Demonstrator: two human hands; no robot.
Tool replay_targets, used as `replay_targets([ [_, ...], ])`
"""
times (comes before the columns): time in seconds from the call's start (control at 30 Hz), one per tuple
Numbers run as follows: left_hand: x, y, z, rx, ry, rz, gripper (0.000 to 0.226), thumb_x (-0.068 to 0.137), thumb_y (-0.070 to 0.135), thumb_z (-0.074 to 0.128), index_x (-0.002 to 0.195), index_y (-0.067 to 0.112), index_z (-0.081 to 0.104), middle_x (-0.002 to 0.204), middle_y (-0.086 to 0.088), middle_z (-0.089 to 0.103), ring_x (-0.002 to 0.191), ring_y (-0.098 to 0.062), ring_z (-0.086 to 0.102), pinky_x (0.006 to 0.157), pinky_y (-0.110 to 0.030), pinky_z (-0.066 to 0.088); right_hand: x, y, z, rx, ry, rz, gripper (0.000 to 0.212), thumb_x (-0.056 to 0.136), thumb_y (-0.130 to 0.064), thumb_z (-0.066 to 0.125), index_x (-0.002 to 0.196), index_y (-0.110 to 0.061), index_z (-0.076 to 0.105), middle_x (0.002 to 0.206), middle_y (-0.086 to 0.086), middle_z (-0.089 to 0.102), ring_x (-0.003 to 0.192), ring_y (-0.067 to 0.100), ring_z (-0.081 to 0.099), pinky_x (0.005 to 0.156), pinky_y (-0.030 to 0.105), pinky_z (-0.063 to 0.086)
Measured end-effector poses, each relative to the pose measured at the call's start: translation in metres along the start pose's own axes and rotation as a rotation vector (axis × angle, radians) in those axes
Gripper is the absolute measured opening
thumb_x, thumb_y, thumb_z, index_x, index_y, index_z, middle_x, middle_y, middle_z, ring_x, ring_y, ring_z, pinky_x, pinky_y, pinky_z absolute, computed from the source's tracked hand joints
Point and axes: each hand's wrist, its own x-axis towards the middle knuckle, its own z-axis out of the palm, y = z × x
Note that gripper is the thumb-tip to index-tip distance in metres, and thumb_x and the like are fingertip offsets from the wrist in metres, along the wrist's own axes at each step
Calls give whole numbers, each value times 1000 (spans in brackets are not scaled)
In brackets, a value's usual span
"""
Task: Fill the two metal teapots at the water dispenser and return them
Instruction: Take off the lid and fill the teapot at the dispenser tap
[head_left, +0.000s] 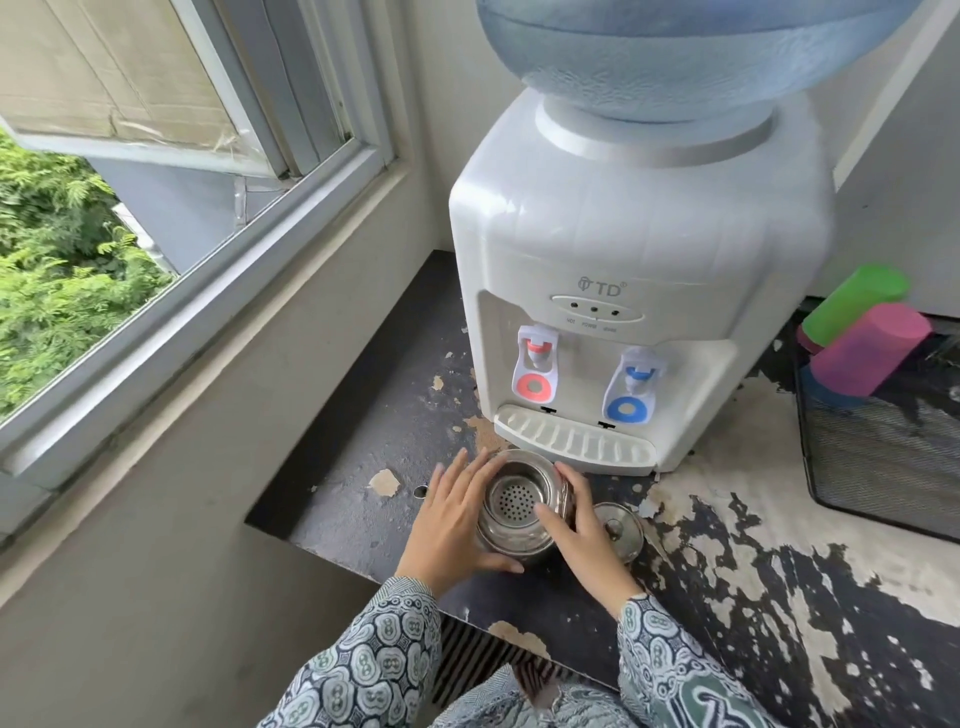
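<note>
A metal teapot (511, 501) stands lidless on the worn dark counter (374, 457), just in front of the white water dispenser (623, 270). Its perforated strainer basket shows inside. My left hand (452, 519) cups the pot's left side, thumb curled round its lower front. My right hand (582, 525) grips the right side, thumb over the rim. The pot's metal lid (621, 530) lies on the counter right of my right hand. The dispenser has a red tap (537, 364) on the left and a blue tap (635, 387) on the right, above a drip tray (571, 441). Only one teapot is in view.
A black mesh basket (883, 441) at the right holds green and pink plastic cups (867, 343). A blue water bottle (675, 52) tops the dispenser. An open window (182, 208) and wall run along the left. The counter's front edge drops off near my sleeves.
</note>
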Motion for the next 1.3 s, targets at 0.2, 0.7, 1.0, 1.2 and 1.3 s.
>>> replay_targets([
  [0.2, 5, 6, -6, -100, 105, -112, 119, 40, 84, 62, 138, 37, 17, 140, 22, 40, 132, -2, 35, 112, -54, -15, 9, -14, -7, 12, 39, -5, 49, 88, -27, 55, 132, -35, 34, 133, -14, 40, 124, 3, 35, 101, 23, 26],
  [0.7, 78, 11, -51, -114, 46, -111, 103, 44, 75, 71, 125, 25, 34, 125, 13, 55, 124, -9, 46, 110, -59, -8, 55, -60, -31, 108, 84, 18, 43, 90, -30, 49, 131, -27, 36, 132, -2, 50, 119, 15, 49, 106, 38, 37],
  [1.0, 98, 3, -64, 7, -132, -113, 104, 46, 77, 69, 128, 26, 29, 129, 9, 56, 121, -15, 50, 109, -59, 19, 47, -63, -11, 19, 183, -78, 62, 91, -30, 48, 141, -35, 12, 152, 1, 6, 135, 8, 13, 111, 29, 17],
  [1.2, 104, -1, -70, 63, -204, -112, 102, 49, 78, 67, 127, 26, 28, 128, 8, 58, 117, -17, 54, 103, -51, 33, 51, -77, -4, -233, 292, -135, 39, 83, -18, 61, 120, -8, 50, 130, 12, 42, 120, 25, 39, 104, 34, 30],
  [1.3, 105, 0, -69, 77, -206, -117, 102, 49, 78, 66, 127, 26, 27, 130, 8, 56, 119, -18, 53, 103, -52, 32, 51, -83, -8, -159, 259, -67, 29, 81, -12, 63, 108, -6, 57, 126, 13, 45, 115, 28, 44, 103, 43, 36],
])
